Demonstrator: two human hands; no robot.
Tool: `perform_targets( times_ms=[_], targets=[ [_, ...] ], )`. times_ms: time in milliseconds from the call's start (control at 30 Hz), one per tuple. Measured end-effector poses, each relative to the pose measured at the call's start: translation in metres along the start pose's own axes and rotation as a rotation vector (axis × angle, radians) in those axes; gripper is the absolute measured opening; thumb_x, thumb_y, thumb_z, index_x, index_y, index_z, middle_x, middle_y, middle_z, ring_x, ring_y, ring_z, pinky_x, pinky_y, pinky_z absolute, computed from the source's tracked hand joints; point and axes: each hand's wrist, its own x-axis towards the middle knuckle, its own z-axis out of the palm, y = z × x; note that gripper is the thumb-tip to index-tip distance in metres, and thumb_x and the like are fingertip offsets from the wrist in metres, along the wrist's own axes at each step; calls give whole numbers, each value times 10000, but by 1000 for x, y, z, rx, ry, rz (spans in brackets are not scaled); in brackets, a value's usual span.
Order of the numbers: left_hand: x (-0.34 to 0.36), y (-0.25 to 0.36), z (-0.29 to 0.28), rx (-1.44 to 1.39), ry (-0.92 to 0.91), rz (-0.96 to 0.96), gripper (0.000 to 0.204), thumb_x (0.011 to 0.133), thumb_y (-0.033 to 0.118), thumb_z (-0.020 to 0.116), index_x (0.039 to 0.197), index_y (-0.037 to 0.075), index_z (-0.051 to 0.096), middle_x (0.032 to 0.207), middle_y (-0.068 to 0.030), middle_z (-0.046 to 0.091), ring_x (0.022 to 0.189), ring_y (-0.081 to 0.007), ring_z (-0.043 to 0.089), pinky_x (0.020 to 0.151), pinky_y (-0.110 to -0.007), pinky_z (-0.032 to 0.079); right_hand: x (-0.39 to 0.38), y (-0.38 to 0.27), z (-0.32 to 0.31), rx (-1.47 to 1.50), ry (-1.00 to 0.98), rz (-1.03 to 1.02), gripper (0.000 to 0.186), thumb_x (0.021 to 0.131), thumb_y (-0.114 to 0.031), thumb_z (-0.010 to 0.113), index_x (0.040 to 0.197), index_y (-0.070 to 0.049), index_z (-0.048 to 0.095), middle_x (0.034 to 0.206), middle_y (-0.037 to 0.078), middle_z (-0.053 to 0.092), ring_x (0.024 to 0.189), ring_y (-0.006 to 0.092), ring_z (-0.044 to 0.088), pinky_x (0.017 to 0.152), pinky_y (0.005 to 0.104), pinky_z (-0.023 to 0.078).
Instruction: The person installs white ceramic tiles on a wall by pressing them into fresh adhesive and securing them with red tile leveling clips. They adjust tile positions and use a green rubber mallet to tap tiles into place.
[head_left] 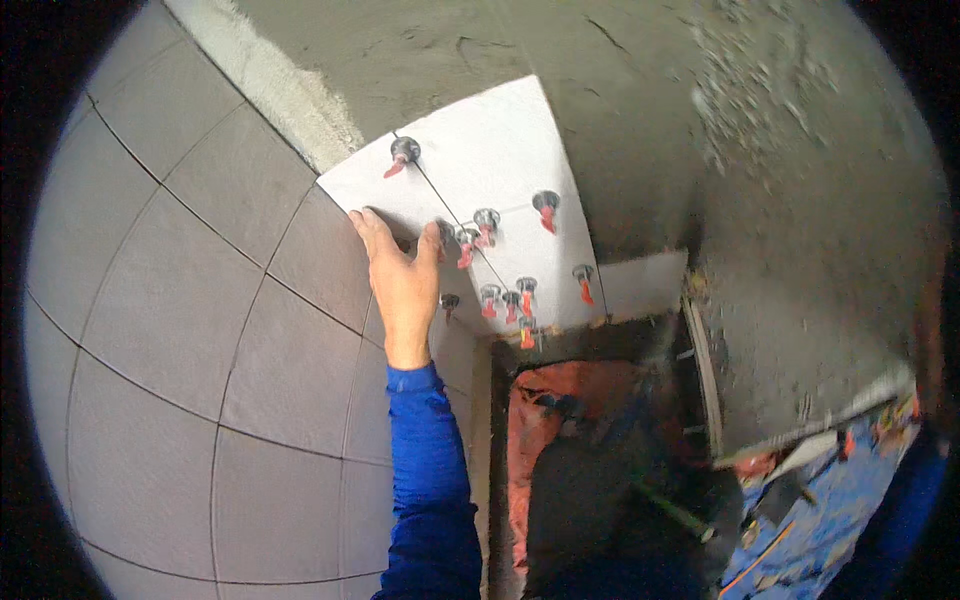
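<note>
My left hand (403,285), in a blue sleeve, reaches up from below to white wall tiles (490,135). Its fingers and thumb are spread, the fingertips by the corner where the white tiles meet the grey tiles. Nothing shows in its grip. Round black tile levelling clips with red handles, such as the upper one (404,152), sit along the joints between the white tiles. One clip close to the thumb is partly hidden by it. At the lower right edge is a stretch of blue (915,515), perhaps my right sleeve; my right hand is not in view.
Large grey tiles (290,380) cover the left wall. Rough grey mortar (640,120) covers the wall above and right. Below are a reddish sheet (540,400), a dark mass, and a ledge edge (703,365). Tools lie on blue sheeting (815,545) at lower right.
</note>
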Motion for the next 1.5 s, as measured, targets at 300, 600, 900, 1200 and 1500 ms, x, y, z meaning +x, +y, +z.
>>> perform_targets(
  times_ms=[300,600,900,1200,1500],
  targets=[
    [-3,6,-13,88,36,-147,613,920,291,739,1383,-70,565,1512,-271,459,1349,-340,544,1066,-391,475,121,13,246,775,-305,-285,684,822,-108,734,1421,-32,412,1408,142,469,1277,260,479,1081,356,364],
    [-4,-2,-1,-42,105,-156,546,938,224,736,1385,-47,579,1502,-251,484,1378,-337,505,1083,-411,462,159,9,387,1142,-369,-370,789,797,-108,716,1480,-30,330,1488,142,393,1355,271,410,1139,364,303],
    [-1,-18,-2,-210,138,-143,398,1006,86,578,1391,-17,591,1489,-214,520,1412,-245,469,1150,-337,371,156,15,408,1239,-342,-369,894,771,-109,698,1540,-29,248,1569,142,317,1433,282,341,1197,371,243],
    [-47,0,18,-459,815,192,427,1018,54,504,1414,-106,524,1479,-244,521,1365,-322,516,1159,-440,400,151,7,410,1270,-319,-383,1000,746,-110,681,1599,-27,166,1649,142,240,1511,294,272,1255,378,182],
    [-99,-5,66,-181,444,77,402,991,-5,517,1386,-71,549,1605,-284,324,1458,-404,397,1181,-498,343,155,-3,406,1179,-286,-395,1020,651,-117,703,1546,3,228,1599,181,289,1478,342,305,1235,412,216]
  ],
)
